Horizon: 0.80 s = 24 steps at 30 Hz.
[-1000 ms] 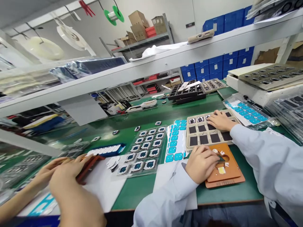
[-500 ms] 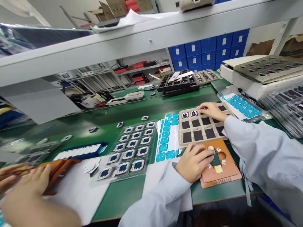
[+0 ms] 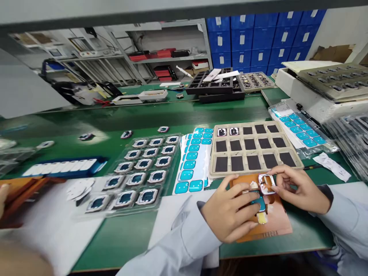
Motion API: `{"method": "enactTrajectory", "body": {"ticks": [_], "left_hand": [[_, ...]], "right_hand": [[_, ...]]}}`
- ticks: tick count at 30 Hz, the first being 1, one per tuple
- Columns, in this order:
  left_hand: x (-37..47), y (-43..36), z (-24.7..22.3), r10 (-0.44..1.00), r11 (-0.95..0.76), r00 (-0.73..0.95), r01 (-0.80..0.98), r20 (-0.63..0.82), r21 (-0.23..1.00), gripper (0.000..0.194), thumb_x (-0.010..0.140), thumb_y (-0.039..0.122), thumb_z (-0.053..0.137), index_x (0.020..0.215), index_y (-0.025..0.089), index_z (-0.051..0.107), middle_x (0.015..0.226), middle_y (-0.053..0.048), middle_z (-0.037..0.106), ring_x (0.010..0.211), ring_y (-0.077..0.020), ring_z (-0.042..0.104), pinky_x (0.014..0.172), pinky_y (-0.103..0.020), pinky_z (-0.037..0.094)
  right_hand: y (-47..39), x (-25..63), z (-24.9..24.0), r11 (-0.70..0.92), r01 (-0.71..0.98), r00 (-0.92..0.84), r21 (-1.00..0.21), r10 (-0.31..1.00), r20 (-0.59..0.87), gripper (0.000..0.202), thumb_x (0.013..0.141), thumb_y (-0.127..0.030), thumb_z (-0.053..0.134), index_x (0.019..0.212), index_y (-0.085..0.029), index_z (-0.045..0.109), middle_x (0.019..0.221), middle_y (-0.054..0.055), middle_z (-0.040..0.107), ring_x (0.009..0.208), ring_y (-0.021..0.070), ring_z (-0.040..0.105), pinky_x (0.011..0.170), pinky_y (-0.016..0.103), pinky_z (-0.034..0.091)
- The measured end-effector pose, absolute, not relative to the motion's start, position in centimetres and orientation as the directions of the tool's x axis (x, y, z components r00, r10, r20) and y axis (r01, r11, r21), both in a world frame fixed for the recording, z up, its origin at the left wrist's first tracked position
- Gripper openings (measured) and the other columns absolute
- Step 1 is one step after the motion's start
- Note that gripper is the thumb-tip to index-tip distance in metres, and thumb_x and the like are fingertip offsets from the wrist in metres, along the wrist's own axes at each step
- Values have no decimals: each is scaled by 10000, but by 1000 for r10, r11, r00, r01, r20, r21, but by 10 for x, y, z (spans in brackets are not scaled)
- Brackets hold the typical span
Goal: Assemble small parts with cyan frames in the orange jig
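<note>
My left hand [image 3: 233, 209] lies across the orange fixture board [image 3: 277, 224], fingers stretched out and somewhat apart. Its fingertips rest on a teal plate [image 3: 261, 204] set in the board and partly cover it. Between the thumb and fingers of my right hand [image 3: 299, 188] is a silver square frame [image 3: 262, 180] with rounded corners. That frame is tilted over the board's upper part, close to my left fingertips. A small yellow piece [image 3: 262, 218] shows below the teal plate. Behind the board stands a beige compartment tray [image 3: 213, 161], with two framed parts in its back row.
Left of my hands lie sheets of teal stickers [image 3: 189, 165] and a clear tray of square framed parts [image 3: 156, 209]. A co-worker's blurred hand [image 3: 3, 197] is at an orange block [image 3: 20, 191] on the far left. Black trays [image 3: 221, 97] are stacked at the back.
My right hand has come back from the beige tray to the orange board and now holds the silver frame. My left hand stays on the board. The view has tilted lower.
</note>
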State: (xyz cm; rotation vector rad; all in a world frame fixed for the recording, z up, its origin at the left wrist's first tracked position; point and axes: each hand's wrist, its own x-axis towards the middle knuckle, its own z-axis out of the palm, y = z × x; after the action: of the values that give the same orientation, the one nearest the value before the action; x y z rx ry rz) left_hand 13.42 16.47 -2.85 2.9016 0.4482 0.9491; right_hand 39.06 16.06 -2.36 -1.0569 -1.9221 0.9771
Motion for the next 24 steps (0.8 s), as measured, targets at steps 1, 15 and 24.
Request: {"method": "enactTrajectory", "body": {"ticks": [1,15,24], "left_hand": [[134,165,-29,293,-956,774,256,562,146,280,968,342,456,1087,181,652,1106,-50,720,1092,-240,554,1067,-492,263],[140,164,-35,489,-872,530,312,693,377,274,885,435,605,1030,205,647,988,-67,718,982,-256,556,874,-444,417],[139,162,-32,597,-802,517,370,614,469,574,742,502,767,1194,195,590,1173,-114,638,1082,-295,489,939,-491,451]], "right_hand": [[162,392,-23,420,370,-404,-829,876,264,246,919,-295,617,1135,-194,556,615,-57,488,447,77,427,403,188,346],[157,391,-15,720,440,-496,-537,693,522,164,842,-250,734,993,-231,673,1133,88,701,973,231,648,842,382,482],[140,372,-24,684,432,-461,-588,728,507,157,835,-305,755,953,-238,677,1155,74,703,909,226,557,759,377,501]]}}
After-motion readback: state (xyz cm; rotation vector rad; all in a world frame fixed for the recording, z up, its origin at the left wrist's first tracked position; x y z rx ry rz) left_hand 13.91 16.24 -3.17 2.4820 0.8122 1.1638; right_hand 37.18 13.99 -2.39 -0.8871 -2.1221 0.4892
